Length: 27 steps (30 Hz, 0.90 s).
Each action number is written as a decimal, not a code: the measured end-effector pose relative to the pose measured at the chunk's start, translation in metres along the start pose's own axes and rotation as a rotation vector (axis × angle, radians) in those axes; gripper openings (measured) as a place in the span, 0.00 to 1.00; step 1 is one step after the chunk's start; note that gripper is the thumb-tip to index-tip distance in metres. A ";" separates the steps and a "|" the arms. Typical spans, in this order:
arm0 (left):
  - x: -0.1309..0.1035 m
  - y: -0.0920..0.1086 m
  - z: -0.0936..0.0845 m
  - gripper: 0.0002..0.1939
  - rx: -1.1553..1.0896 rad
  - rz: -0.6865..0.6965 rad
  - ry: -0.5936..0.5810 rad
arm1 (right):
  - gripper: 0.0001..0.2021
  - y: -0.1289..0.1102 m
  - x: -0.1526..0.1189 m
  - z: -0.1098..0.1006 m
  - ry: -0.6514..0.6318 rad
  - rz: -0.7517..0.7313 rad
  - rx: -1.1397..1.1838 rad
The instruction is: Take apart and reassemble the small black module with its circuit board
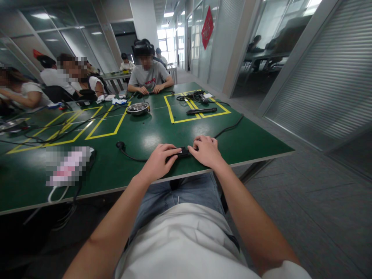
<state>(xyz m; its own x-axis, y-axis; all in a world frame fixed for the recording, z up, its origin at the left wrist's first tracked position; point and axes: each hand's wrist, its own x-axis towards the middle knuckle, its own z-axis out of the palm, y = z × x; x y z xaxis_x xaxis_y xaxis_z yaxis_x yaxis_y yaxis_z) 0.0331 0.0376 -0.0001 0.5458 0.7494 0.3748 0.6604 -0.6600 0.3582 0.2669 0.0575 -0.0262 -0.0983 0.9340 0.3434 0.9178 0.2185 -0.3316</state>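
A small black corded block (183, 152) rests at the front edge of the green table, mostly covered by my hands. My left hand (160, 161) closes over its left end, with fingers on top and thumb along the near side. At the right end, the curled fingers of my right hand (207, 150) grip it. A black cord (132, 157) runs left from the block to a round black plug (120, 145). From beside my right hand another black cord (229, 128) leads away toward the table's right edge.
Yellow tape (173, 118) marks rectangles on the table (255, 143). A black bar (201, 111) and tangled cables (188, 97) lie there. A metal bowl (138, 109) stands further left. A blurred pink-white item (69, 166) lies near left. Across sits a person (149, 75) handling something black.
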 end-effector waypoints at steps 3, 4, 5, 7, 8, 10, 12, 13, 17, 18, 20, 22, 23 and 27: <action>0.000 -0.003 0.004 0.19 0.015 -0.016 0.020 | 0.19 -0.001 0.000 -0.001 -0.008 -0.003 -0.005; 0.001 -0.004 0.005 0.19 0.014 -0.025 0.023 | 0.19 -0.001 0.000 -0.001 -0.014 -0.001 -0.005; 0.001 -0.005 0.006 0.19 0.011 -0.033 0.023 | 0.19 -0.002 0.000 -0.002 -0.023 0.002 -0.005; 0.001 -0.007 0.006 0.19 0.006 -0.040 0.024 | 0.19 -0.003 0.000 -0.004 -0.041 0.012 -0.008; 0.001 -0.007 0.006 0.18 0.003 -0.039 0.025 | 0.18 -0.004 0.000 -0.005 -0.047 0.016 -0.010; 0.000 -0.007 0.005 0.18 0.002 -0.033 0.033 | 0.18 -0.004 0.000 -0.006 -0.051 0.021 -0.010; -0.002 -0.007 0.005 0.18 0.003 -0.032 0.038 | 0.19 -0.004 0.000 -0.006 -0.045 0.020 -0.006; -0.003 -0.006 0.005 0.17 0.004 -0.034 0.039 | 0.19 -0.004 0.000 -0.006 -0.042 0.018 -0.003; -0.004 -0.005 0.005 0.18 0.008 -0.039 0.039 | 0.20 -0.003 0.000 -0.005 -0.037 0.009 0.000; -0.004 -0.005 0.005 0.18 0.008 -0.036 0.038 | 0.20 -0.003 0.000 -0.005 -0.037 0.007 -0.002; -0.004 -0.005 0.006 0.18 0.010 -0.030 0.035 | 0.20 -0.003 0.000 -0.004 -0.036 0.003 -0.007; -0.004 -0.005 0.006 0.18 0.007 -0.033 0.034 | 0.19 -0.002 0.000 -0.004 -0.031 -0.001 -0.008; -0.004 -0.005 0.006 0.18 0.002 -0.037 0.033 | 0.19 -0.002 0.000 -0.003 -0.027 -0.003 -0.006; -0.004 -0.007 0.004 0.16 -0.048 -0.065 0.045 | 0.19 -0.001 0.000 -0.003 -0.024 -0.012 0.010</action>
<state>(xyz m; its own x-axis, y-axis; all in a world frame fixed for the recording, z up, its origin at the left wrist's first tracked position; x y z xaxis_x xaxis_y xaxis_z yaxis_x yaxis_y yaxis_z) 0.0287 0.0393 -0.0070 0.4783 0.7883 0.3870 0.6675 -0.6127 0.4231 0.2673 0.0567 -0.0234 -0.1185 0.9379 0.3260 0.9127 0.2322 -0.3362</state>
